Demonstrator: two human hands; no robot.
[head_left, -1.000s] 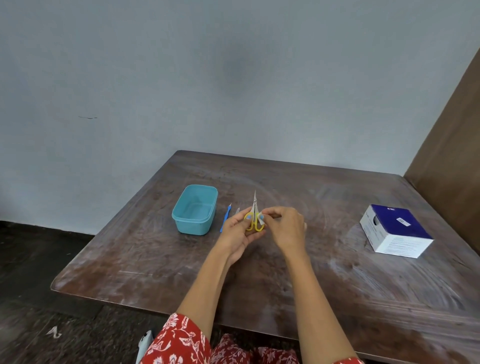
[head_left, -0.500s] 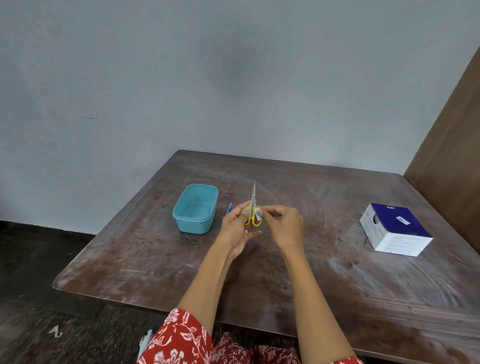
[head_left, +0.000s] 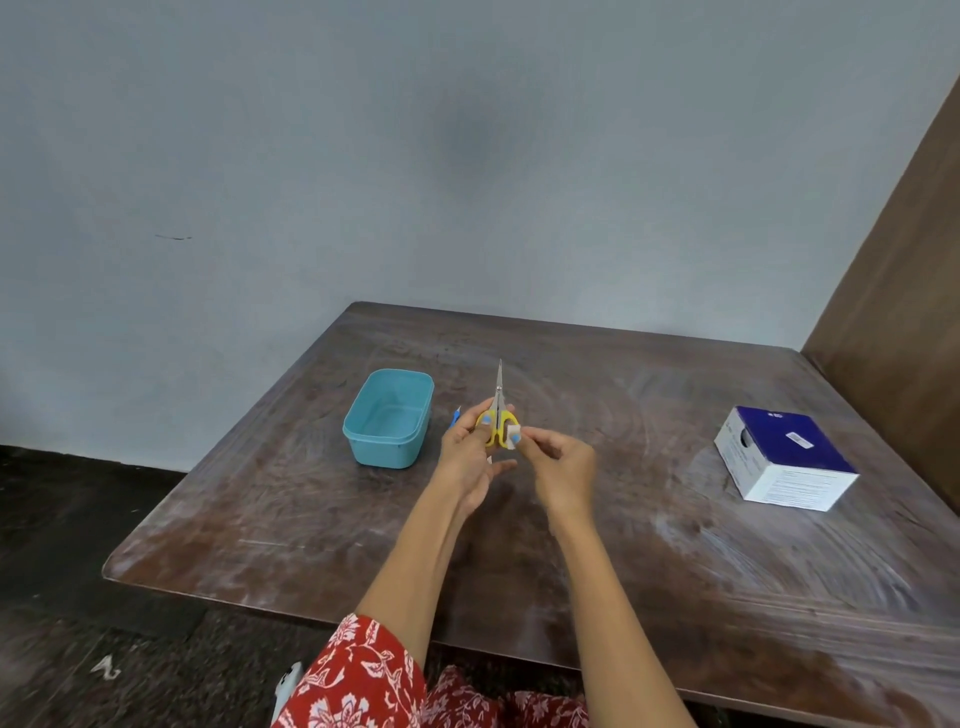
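Small scissors (head_left: 497, 402) with yellow handles point blades-up above the middle of the brown table (head_left: 623, 561). My left hand (head_left: 467, 457) holds them by the handles. My right hand (head_left: 563, 467) pinches a small white piece (head_left: 513, 433) at the right handle loop. The blades look closed.
An empty teal plastic box (head_left: 388, 418) stands left of my hands. A thin blue stick (head_left: 456, 414) lies between the box and my left hand, mostly hidden. A white and dark-blue carton (head_left: 784, 462) sits at the right. A wooden panel (head_left: 893, 291) rises at the far right.
Both hands have lifted the scissors slightly and moved them away from me. My right hand has shifted a little to the right, and the white piece now shows at the handle.
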